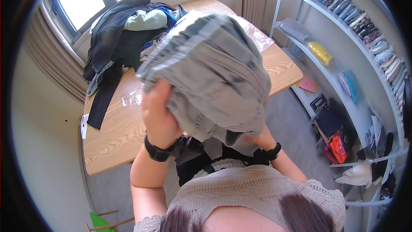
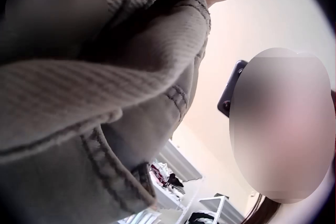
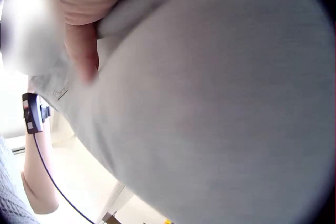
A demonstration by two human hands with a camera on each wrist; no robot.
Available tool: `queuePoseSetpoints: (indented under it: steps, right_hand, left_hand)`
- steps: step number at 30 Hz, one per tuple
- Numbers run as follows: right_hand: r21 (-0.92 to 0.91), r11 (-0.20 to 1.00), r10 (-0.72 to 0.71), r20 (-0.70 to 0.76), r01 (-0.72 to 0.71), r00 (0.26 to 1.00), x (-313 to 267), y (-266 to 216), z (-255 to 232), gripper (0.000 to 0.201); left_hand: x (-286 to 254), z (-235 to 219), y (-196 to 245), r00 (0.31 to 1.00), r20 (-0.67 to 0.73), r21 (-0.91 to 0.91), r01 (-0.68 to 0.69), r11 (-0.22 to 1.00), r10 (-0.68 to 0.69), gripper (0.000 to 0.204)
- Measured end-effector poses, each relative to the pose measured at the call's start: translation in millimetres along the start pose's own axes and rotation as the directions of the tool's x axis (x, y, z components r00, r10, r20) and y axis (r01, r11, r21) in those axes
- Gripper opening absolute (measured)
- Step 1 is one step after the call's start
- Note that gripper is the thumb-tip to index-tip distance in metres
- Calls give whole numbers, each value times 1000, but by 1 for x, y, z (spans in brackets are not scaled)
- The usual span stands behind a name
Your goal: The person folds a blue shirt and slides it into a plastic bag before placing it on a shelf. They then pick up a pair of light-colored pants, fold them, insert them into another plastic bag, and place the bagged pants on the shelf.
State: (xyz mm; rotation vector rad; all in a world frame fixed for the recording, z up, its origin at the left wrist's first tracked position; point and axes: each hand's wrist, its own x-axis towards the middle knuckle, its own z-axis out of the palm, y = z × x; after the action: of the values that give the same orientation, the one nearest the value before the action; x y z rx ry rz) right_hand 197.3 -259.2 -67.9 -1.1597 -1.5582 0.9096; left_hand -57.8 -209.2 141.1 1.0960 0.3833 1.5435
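A bunched pair of grey trousers [image 1: 214, 77] with stitched seams is held up in front of my chest, above the near part of the table. My left hand [image 1: 159, 118] grips its left edge; in the left wrist view, thick twill folds and a seamed edge [image 2: 105, 166] fill much of the picture. Low on the right side, my right hand [image 1: 259, 138] holds the cloth, mostly hidden behind it. Close up in the right wrist view, that hand [image 3: 89, 3] has a finger against a smooth pale grey stretch of the fabric, its other fingers hidden in a fold.
A wooden table [image 1: 116, 139] stands ahead. Piled dark clothes [image 1: 124, 38] lie at its far left, and a clear plastic bag [image 1: 133, 98] rests nearer. On the right, curved metal shelves [image 1: 326, 60] carry folded clothes and a yellow packet [image 1: 320, 53].
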Motion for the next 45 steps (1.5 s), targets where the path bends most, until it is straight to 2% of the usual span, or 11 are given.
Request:
queuePoseSetpoints:
  steps: [2,3,4,7,9,16,22,28,36,38,45]
  right_hand:
    - [-55,998,-17,-96,11,995,3,2,-1,71]
    - [-67,998,12,-136,-21,991,4,3,-5,41]
    - [-62,998,20,-130,-28,991,4,6,-14,41]
    - [-146,989,-39,-212,8,977,21,6,-44,11]
    - [-278,950,-223,-295,140,929,46,-32,-67,11]
    - [-500,845,-173,77,188,982,170,-83,-100,25]
    - [-444,886,-68,152,130,986,161,-58,-69,36]
    - [-409,910,-26,100,64,995,118,-9,-57,35]
    - [-585,807,-149,-71,79,986,134,-8,-49,14]
    - [-220,960,136,-184,-175,974,156,-31,-51,17]
    - [363,897,-163,-261,254,951,249,-73,-51,17]
  left_hand:
    - [2,7,15,995,51,-168,-74,983,83,34]
    - [7,-27,0,907,-14,609,-326,723,421,37]
    - [9,-27,8,909,-21,615,-317,722,416,37]
    - [11,-37,38,922,-297,38,-247,968,247,39]
    - [11,-73,53,973,110,-353,-154,923,205,40]
    - [-29,-197,30,848,-509,-54,-202,978,147,39]
    - [-98,-240,5,422,-678,677,40,735,601,46]
    - [-96,-199,33,995,-88,996,86,29,57,28]
    - [-63,-210,11,975,38,898,-129,-420,-217,28]
    - [-55,-226,12,987,-49,941,-5,-338,-151,24]
    - [-7,-244,49,965,-62,988,97,-124,254,17]
